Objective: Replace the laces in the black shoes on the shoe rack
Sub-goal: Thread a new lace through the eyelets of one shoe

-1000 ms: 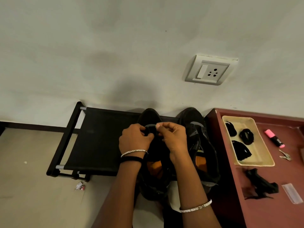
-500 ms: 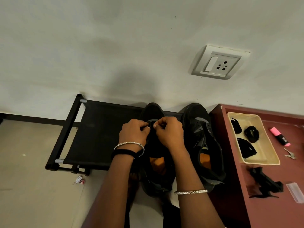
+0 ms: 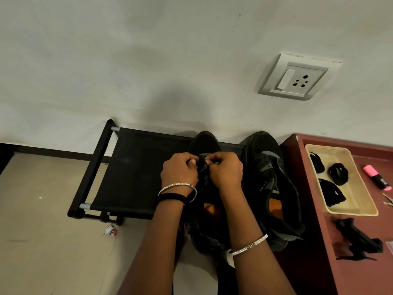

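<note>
The left hand [image 3: 180, 169] and right hand [image 3: 227, 170], fingers tightly curled, are pinching a black lace [image 3: 201, 163] between them above one shoe [image 3: 204, 142]. The other shoe [image 3: 266, 167] is sitting at its 3 o'clock, both on the rack [image 3: 136, 167].

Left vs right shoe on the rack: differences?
Left shoe: left hand and right hand pinch a lace over it, hiding its upper. Right shoe: untouched, grey panels in view. Both black, orange insoles, toes toward the wall, on the shoe rack.
</note>
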